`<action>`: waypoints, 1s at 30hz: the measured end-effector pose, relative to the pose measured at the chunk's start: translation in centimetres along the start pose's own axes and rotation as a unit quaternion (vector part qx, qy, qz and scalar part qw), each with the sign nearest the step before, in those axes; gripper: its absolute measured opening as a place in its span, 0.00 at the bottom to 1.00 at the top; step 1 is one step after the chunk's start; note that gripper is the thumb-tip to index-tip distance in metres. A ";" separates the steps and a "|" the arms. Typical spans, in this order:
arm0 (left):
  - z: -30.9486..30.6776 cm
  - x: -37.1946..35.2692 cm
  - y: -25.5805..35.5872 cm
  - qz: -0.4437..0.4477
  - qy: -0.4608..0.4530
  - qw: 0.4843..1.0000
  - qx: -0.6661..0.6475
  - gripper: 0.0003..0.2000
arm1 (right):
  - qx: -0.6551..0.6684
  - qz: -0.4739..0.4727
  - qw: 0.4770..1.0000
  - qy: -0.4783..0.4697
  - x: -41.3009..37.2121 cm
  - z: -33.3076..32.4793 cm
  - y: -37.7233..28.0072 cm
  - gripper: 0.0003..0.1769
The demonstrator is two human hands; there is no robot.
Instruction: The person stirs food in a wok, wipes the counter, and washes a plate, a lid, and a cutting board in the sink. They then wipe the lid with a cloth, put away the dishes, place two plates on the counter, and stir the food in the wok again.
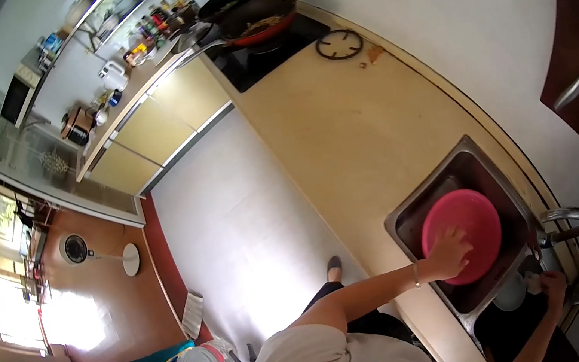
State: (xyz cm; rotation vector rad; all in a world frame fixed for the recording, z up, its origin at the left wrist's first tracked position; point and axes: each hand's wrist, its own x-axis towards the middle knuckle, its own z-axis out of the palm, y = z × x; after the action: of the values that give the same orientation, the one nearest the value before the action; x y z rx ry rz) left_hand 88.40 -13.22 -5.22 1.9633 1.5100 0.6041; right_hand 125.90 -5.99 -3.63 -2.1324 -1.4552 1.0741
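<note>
A round pink basin [471, 201] sits inside the metal sink [409, 229]. Over its near side reaches my left hand [447, 256], fingers spread and nothing held in them. My right hand [553, 286] is at the counter's right end, below the faucet [571, 216], with its fingers closed. Beside those fingers shows a small whitish piece [532, 283], and I cannot tell what it is. A clear, rounded vessel [509, 295] stands just left of it, at the sink's near edge.
A cooktop [241, 67] with a red wok [269, 29] and a black pan [228, 1] is at the far end. A round burner grate [339, 44] lies on the counter. Large clear bottles [206, 361] stand on the floor at left, near a broom head [192, 315].
</note>
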 end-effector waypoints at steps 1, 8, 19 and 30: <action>-0.1 -0.3 0.0 0.021 0.031 0.999 -0.025 0.15 | 0.060 0.020 0.998 -0.023 -0.6 -0.2 -1.0 0.07; -3.7 -3.1 -2.0 0.114 0.130 0.981 -0.087 0.12 | -0.058 -0.035 0.993 0.093 -2.8 3.3 -1.6 0.08; -16.8 -13.0 -12.0 0.199 0.297 0.919 -0.165 0.28 | 0.066 -0.370 0.914 -0.152 -20.8 24.4 -28.2 0.04; -30.7 -23.1 -24.4 -0.067 0.452 0.807 -0.373 0.08 | 0.240 -0.245 0.797 -0.497 -26.3 49.7 -44.2 0.19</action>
State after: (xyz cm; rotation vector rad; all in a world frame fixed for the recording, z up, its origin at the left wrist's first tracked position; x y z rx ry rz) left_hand 44.97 -25.69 0.28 0.9298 1.4937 1.9086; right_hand 55.66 -17.77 2.71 -0.6999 -1.6829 2.1663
